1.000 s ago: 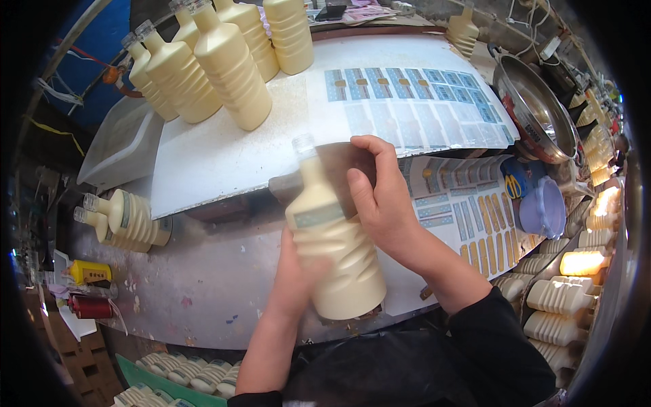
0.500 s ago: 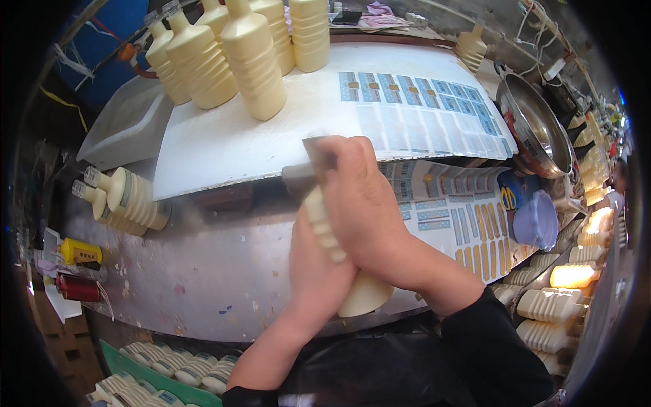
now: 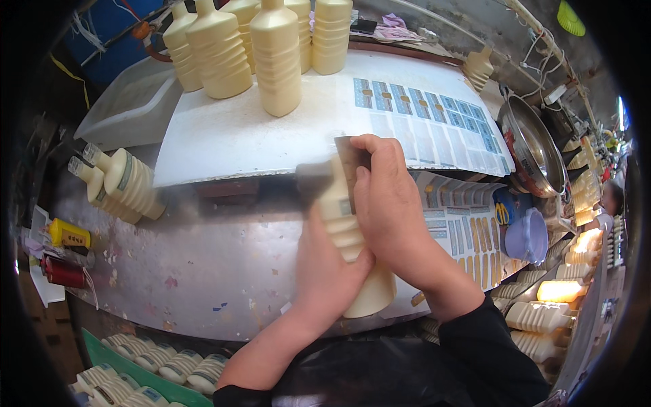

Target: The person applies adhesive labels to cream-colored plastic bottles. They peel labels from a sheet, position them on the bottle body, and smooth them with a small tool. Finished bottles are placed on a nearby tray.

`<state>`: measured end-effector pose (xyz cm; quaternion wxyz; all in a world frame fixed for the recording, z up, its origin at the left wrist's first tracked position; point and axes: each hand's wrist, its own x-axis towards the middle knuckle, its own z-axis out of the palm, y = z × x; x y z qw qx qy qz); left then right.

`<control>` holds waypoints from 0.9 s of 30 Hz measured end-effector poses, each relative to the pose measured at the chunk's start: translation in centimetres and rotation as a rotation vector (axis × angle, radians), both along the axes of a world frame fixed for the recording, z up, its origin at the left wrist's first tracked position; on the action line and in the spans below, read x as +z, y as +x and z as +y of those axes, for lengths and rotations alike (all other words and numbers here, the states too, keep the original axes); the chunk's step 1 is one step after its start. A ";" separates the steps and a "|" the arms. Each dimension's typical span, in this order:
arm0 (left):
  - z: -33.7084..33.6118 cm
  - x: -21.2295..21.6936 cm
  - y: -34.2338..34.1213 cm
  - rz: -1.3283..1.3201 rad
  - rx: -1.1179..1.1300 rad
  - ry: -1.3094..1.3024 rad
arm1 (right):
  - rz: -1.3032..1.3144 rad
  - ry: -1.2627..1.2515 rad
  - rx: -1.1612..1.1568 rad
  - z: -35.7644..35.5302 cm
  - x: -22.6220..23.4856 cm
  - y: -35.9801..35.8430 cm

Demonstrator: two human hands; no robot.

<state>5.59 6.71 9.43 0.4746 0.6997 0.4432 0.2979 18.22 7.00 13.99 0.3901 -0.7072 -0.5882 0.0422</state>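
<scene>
A cream ribbed plastic bottle (image 3: 371,292) slants in front of me, base toward me. My left hand (image 3: 325,271) wraps around its body from the left, thumb across the ribs. Over the bottle's upper part, my right hand (image 3: 386,190) pinches a thin dark grey flat piece (image 3: 347,150), which lies close along the bottle's shoulder; its exact kind I cannot make out. A small greyish patch (image 3: 345,206) shows on the bottle beside my right fingers. A dark blurred shape (image 3: 315,180) is left of the bottle's shoulder.
Several cream bottles (image 3: 277,61) stand on the white board (image 3: 224,146), with label sheets (image 3: 434,119) to their right. Two capped bottles (image 3: 122,180) lean at left. A metal pan (image 3: 536,139) and purple bucket (image 3: 527,237) are at right. More bottles fill a green crate (image 3: 146,366).
The whole view has shifted somewhat. Both hands and the bottle sit slightly farther right, and more of the bottle's ribs and the small greyish patch now show between the hands.
</scene>
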 end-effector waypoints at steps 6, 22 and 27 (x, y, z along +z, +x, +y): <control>0.2 0.7 0.0 -0.032 -0.045 -0.023 | 0.033 -0.086 0.014 0.3 0.3 -0.6; 3.7 -3.7 0.4 -0.422 -0.011 -0.425 | 0.236 0.169 0.049 -0.6 -6.2 6.1; 4.1 -4.5 0.0 -0.593 -0.087 -0.431 | 0.238 0.196 0.046 -0.8 -6.2 5.7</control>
